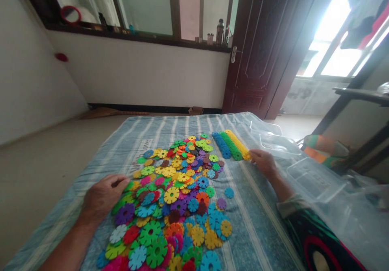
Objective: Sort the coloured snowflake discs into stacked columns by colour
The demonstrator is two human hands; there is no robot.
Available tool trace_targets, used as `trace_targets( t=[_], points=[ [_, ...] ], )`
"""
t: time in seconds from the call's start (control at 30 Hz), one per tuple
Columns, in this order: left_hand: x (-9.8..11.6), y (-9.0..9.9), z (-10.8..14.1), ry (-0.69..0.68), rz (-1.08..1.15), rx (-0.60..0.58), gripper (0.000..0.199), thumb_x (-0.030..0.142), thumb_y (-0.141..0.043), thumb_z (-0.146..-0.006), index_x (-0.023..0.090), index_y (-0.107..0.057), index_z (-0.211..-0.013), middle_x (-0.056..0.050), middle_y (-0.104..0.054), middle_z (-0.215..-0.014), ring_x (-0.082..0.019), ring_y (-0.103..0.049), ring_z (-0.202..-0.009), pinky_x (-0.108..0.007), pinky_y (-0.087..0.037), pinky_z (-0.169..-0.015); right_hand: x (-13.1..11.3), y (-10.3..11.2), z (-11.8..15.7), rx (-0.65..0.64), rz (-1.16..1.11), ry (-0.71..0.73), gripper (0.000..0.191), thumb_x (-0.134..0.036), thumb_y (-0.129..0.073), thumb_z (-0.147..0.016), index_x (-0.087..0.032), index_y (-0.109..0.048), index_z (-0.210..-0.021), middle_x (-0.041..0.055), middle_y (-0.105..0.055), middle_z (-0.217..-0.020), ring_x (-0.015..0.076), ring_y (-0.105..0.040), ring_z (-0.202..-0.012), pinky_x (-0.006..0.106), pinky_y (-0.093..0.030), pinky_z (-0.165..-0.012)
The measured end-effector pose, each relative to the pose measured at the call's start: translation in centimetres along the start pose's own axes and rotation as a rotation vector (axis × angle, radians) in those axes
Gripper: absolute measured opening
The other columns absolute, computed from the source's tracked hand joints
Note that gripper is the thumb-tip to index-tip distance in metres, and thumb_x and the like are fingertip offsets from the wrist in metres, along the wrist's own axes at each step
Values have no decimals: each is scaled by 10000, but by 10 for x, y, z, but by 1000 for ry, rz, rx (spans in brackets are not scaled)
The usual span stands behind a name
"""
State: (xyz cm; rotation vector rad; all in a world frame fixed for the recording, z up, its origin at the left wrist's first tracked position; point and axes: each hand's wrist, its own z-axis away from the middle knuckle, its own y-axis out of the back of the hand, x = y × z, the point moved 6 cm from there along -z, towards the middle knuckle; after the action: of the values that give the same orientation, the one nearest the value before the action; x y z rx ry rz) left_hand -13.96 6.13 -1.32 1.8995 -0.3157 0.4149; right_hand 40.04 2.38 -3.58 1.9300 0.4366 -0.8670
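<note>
Many colourful notched plastic discs [172,195] lie in a wide, loose pile on a striped blue-grey cloth. Beyond the pile to the right, three overlapping rows lie side by side: blue [221,144], green [231,145] and yellow [237,143]. My right hand [263,162] is at the near end of the yellow row, its fingers pinched at the last yellow disc. My left hand [105,194] rests at the left edge of the pile, thumb and forefinger brought together beside a green disc; whether it grips anything is hidden.
Clear plastic containers [316,177] stand along the right side of the cloth [255,222]. A dark red door [258,44] and a window ledge with a bottle [220,31] are behind. A dark rack [364,96] stands at the far right.
</note>
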Motion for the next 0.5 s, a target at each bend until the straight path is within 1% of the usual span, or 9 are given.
trace_targets(
  t=[0.1,0.17,0.3,0.4,0.5],
  points=[
    [1,-1,-1,-6,-4,-15,282,434,-487,-634,227,-673,-680,-14,-735,-833,-192,-655,-766,-248,-490,-732,-1,-1,0,-7,79,33,386,-420,-461,-781,-186,-760,-846,-2,-641,-595,171,-596,-625,263,-407,-610],
    [0,-1,-1,1,-7,-25,290,433,-483,-635,221,-673,-687,-21,-735,-850,-197,-655,-778,-256,-490,-746,0,-1,0,-5,125,41,366,-405,-469,-780,-195,-760,-851,8,-679,-676,179,-615,-681,264,-413,-633],
    [-2,-4,-1,13,-11,-46,327,448,-475,-649,207,-682,-727,-39,-730,-880,-211,-656,-812,-272,-485,-760,6,-1,-1,26,183,-17,319,-374,-518,-763,-205,-751,-902,34,-730,-871,193,-653,-794,283,-453,-722],
    [-2,-5,0,8,-13,-59,335,446,-471,-659,203,-686,-742,-44,-726,-886,-215,-657,-826,-273,-481,-763,8,-3,-1,41,199,-69,328,-362,-574,-742,-179,-735,-962,69,-731,-955,197,-667,-799,301,-473,-758],
    [-2,-3,0,-1,-9,-47,307,429,-486,-658,205,-683,-731,-35,-726,-867,-203,-654,-803,-262,-480,-756,7,-7,0,30,208,-64,380,-342,-619,-722,-156,-708,-1040,93,-721,-988,197,-671,-793,304,-483,-762]
  ],
)
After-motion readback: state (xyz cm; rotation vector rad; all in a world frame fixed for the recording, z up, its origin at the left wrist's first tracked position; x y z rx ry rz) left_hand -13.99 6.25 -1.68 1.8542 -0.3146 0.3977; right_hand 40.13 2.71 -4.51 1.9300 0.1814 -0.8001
